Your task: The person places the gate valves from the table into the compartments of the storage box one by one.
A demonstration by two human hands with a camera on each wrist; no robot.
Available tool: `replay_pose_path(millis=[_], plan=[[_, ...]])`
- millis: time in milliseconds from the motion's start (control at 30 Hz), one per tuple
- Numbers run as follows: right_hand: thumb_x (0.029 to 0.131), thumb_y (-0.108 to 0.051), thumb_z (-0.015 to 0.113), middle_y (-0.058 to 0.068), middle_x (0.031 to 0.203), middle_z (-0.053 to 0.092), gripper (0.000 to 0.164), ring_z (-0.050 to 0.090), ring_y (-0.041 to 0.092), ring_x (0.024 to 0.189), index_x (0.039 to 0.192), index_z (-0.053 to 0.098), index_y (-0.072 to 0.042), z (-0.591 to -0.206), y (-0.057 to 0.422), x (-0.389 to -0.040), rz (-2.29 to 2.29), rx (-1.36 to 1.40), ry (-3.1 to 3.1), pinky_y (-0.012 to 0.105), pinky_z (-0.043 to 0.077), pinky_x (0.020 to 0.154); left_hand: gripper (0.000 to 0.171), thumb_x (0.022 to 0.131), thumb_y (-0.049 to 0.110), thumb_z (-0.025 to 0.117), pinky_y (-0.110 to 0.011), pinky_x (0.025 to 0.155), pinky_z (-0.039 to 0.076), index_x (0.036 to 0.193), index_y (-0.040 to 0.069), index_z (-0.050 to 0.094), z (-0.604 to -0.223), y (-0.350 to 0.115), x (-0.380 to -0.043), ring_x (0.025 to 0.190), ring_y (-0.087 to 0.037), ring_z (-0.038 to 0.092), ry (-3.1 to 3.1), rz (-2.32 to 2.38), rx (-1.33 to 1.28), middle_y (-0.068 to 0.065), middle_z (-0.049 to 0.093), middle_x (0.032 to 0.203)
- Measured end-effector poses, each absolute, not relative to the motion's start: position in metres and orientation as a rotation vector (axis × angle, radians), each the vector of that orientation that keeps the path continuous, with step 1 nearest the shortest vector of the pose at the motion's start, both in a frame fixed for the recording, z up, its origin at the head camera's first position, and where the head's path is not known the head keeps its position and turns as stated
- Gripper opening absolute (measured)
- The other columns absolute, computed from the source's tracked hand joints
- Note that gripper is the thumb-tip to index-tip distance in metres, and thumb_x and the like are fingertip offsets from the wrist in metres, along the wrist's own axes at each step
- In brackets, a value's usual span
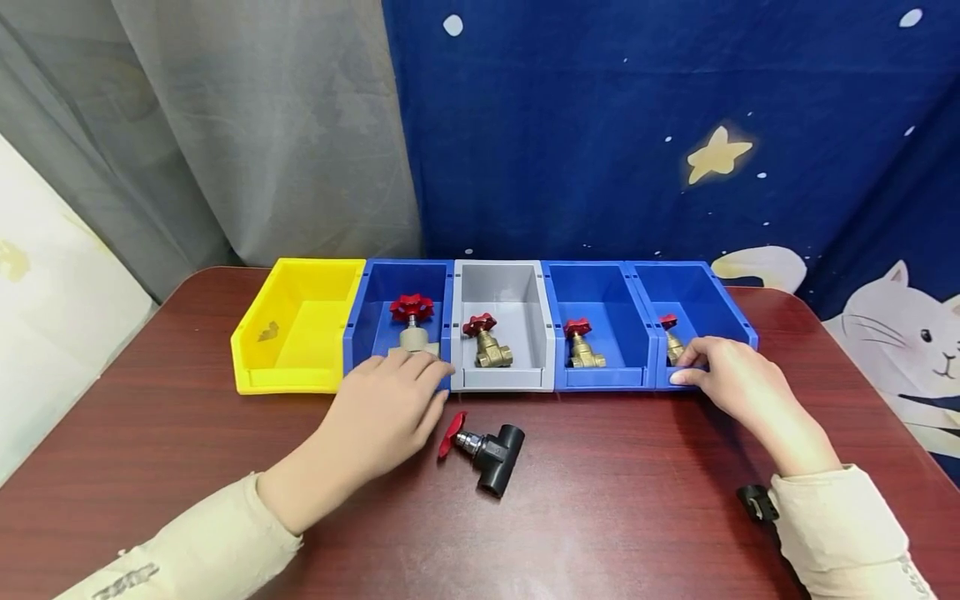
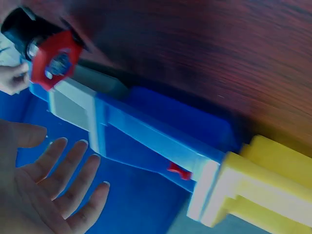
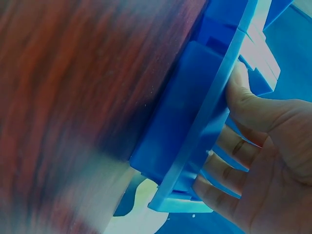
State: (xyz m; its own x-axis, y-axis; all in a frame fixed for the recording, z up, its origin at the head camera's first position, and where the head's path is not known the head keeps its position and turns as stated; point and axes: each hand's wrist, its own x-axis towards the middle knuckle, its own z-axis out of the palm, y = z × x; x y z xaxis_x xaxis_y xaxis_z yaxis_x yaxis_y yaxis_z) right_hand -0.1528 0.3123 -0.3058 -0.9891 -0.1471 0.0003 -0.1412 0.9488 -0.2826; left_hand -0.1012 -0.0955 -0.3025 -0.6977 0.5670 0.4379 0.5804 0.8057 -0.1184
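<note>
In the head view my left hand (image 1: 392,406) reaches over the front lip of a blue bin (image 1: 354,354), close to a beige valve (image 1: 415,337) with a red handwheel. In the left wrist view its fingers (image 2: 66,170) are spread loosely, holding nothing. My right hand (image 1: 738,379) is at the front lip of the rightmost blue bin (image 1: 738,329), thumb along the lip. Its other fingertips dip behind the rim, beside a brass valve (image 1: 673,346) that they partly hide. I cannot tell whether they grip that valve.
A black tee-shaped valve (image 1: 497,458) with a red handwheel lies on the table (image 1: 600,500), right of my left hand. The bin row also has a yellow bin (image 1: 288,379), a grey bin (image 1: 502,380) with a brass valve (image 1: 492,350), and another blue bin (image 1: 603,379) holding a brass valve (image 1: 585,354).
</note>
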Motion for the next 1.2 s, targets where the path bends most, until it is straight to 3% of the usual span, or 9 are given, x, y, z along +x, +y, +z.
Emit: replay_pose_path(millis=[267, 633, 900, 1200], plan=[[0.087, -0.022, 0.076, 0.011, 0.086, 0.068, 0.016, 0.061, 0.032, 0.083, 0.091, 0.071, -0.008, -0.305, 0.312, -0.152, -0.454, -0.213, 3.076, 0.056, 0.047, 0.071, 0.027, 0.091, 0.031, 0.067, -0.041, 0.071, 0.05, 0.107, 0.009, 0.068, -0.304, -0.072, -0.083, 0.086, -0.024, 0.062, -2.535, 0.018, -0.866, -0.005, 0.066, 0.098], [0.088, -0.022, 0.076, 0.012, 0.086, 0.068, 0.016, 0.061, 0.032, 0.084, 0.091, 0.071, -0.007, -0.307, 0.312, -0.152, -0.455, -0.214, 3.07, 0.056, 0.048, 0.072, 0.061, 0.086, 0.064, 0.063, -0.035, 0.054, 0.044, 0.099, 0.004, 0.061, -0.307, -0.056, -0.072, 0.072, -0.022, 0.053, -2.901, 0.064, -0.656, -0.006, 0.052, 0.082], [0.087, -0.021, 0.076, 0.011, 0.087, 0.068, 0.014, 0.062, 0.032, 0.084, 0.091, 0.071, -0.009, -0.307, 0.313, -0.15, -0.457, -0.224, 3.08, 0.056, 0.048, 0.071, 0.064, 0.09, 0.064, 0.057, -0.036, 0.056, 0.047, 0.096, 0.0, 0.059, -0.31, -0.038, -0.072, 0.072, -0.023, 0.053, -2.968, 0.076, -0.633, -0.01, 0.054, 0.082], [0.087, -0.021, 0.076, 0.01, 0.087, 0.068, 0.013, 0.062, 0.031, 0.084, 0.091, 0.071, -0.009, -0.306, 0.312, -0.15, -0.456, -0.231, 3.088, 0.056, 0.048, 0.072, 0.075, 0.083, 0.073, 0.059, -0.035, 0.056, 0.045, 0.104, 0.0, 0.06, -0.312, -0.025, -0.069, 0.074, -0.023, 0.051, -2.993, 0.282, -0.611, -0.011, 0.053, 0.091]])
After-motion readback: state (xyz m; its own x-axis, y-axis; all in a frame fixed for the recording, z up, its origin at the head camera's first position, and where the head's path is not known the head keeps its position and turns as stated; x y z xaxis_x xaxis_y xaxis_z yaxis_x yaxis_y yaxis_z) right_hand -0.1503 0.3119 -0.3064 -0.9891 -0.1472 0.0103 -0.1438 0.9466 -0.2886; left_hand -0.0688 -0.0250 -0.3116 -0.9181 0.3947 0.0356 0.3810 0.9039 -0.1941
